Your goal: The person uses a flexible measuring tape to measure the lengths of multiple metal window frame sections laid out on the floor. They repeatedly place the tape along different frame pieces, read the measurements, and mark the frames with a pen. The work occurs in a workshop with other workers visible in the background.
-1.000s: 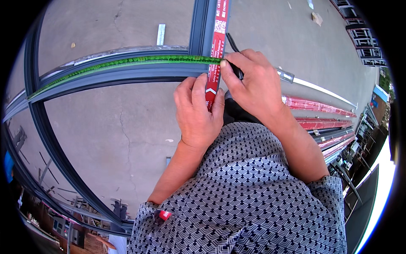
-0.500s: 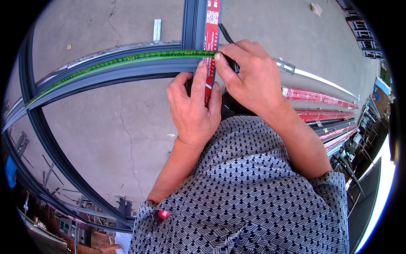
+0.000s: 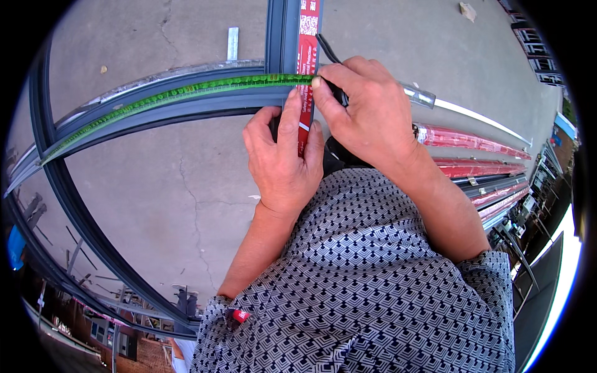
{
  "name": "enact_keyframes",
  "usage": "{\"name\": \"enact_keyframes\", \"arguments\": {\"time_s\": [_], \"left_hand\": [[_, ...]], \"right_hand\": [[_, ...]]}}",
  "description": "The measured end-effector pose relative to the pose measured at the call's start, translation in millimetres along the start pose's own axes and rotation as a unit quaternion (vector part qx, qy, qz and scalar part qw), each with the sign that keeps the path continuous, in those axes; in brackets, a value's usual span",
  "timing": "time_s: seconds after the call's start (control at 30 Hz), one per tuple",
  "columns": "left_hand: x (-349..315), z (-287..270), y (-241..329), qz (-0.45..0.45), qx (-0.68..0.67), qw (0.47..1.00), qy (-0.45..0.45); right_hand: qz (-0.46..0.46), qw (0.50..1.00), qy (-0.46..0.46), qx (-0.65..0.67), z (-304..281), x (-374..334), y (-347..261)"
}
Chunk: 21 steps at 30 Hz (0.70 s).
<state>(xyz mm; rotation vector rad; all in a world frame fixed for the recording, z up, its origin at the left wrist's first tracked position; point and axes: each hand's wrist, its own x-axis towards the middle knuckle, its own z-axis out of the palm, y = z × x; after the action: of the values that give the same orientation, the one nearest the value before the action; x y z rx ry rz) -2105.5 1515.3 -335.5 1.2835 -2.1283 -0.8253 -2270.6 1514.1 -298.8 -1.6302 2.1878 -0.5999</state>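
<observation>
A green tape measure [image 3: 186, 90] stretches along a dark grey metal frame [image 3: 217, 99], from the frame's left corner to its right upright. My right hand [image 3: 371, 112] grips the tape's dark case, mostly hidden by the fingers, with the thumb at the blade beside the upright. A black strap [image 3: 328, 48] sticks out above this hand. My left hand [image 3: 283, 155] is wrapped round the right upright just below the tape, its index finger lying on the red printed film [image 3: 307, 59] that covers the upright's face.
Several long bars wrapped in red film [image 3: 479, 143] lie on the floor to the right. A short metal strip [image 3: 232, 43] rests beyond the frame. Lower left, the frame's curved lower members [image 3: 118, 261] run above tools and scraps. A person's white sleeve [image 3: 181, 353] shows at the bottom edge.
Both hands keep their holds and the tape stays stretched across the frame. The view has shifted very slightly. At the bottom edge, the other person's visible part has changed a little.
</observation>
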Motion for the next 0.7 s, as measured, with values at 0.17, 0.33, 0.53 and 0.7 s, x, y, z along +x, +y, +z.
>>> {"name": "enact_keyframes", "arguments": {"time_s": [0.17,0.33,0.53,0.7], "left_hand": [[-1,-2,-5,0.001,0.002,1.000,0.005],[-2,0,0,-0.018,0.006,1.000,-0.012],[-16,-13,-27,-0.003,0.045,0.999,-0.006],[-29,-28,-43,0.006,0.064,0.998,0.005]], "right_hand": [[-0.004,1.000,-0.002,0.014,-1,2,-1],[0.015,0.999,-0.013,0.042,-8,-2,12],[0.034,0.998,0.014,0.059,-16,-16,13],[0.062,0.994,0.029,0.085,-26,-31,28]]}}
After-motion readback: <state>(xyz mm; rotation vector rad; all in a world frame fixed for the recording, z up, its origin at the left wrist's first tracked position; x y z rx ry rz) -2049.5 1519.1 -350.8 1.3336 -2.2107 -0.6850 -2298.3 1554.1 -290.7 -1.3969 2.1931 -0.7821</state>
